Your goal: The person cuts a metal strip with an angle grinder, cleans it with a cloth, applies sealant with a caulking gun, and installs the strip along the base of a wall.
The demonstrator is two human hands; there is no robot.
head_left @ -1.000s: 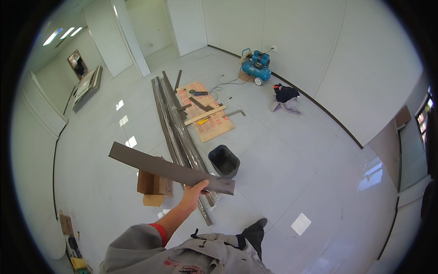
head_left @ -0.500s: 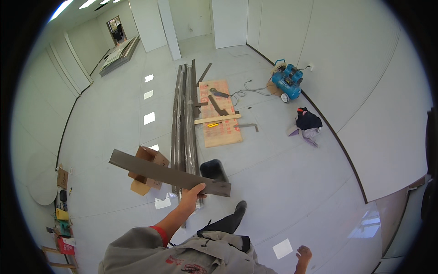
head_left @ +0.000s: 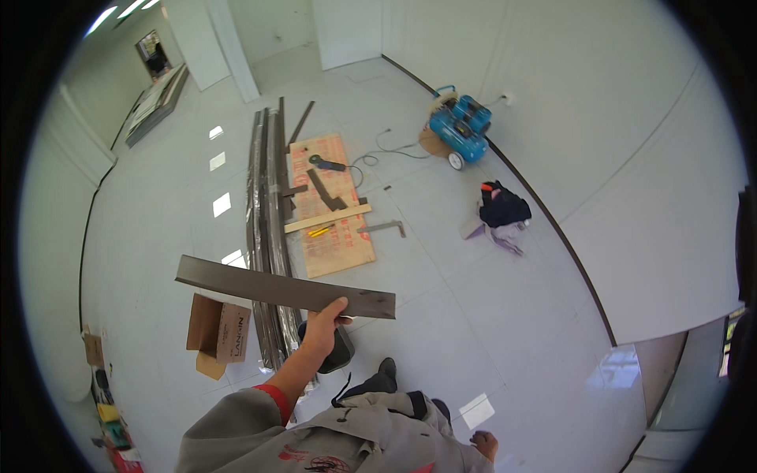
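My left hand (head_left: 322, 333) grips a dark grey-brown trim strip (head_left: 276, 289) near its right end, thumb over the upper face. The strip is long and flat, held up level across my front, with small dark marks towards the right end. Low on the right, my right hand (head_left: 485, 445) hangs by my side, holding nothing, its fingers loosely curled and apart. Beneath the strip, a bundle of long dark lengths (head_left: 259, 189), partly in clear film, lies on the floor. A black bin-like container (head_left: 341, 351) stands below my left hand, partly hidden by the arm.
An open cardboard box (head_left: 233, 333) sits left of the bundle. A wooden board (head_left: 341, 256) holds an angle grinder (head_left: 326, 163), offcuts, a wooden batten (head_left: 327, 218) and a yellow-handled cutter (head_left: 320, 232). A metal square (head_left: 385, 227) lies beside it. Farther right are a blue air compressor (head_left: 460, 130) and piled clothing (head_left: 505, 206).
The view has turned right and I have stepped forward, so floor things sit further left. The strip is still in my left hand, now more level. My right hand has swung inward and lower.
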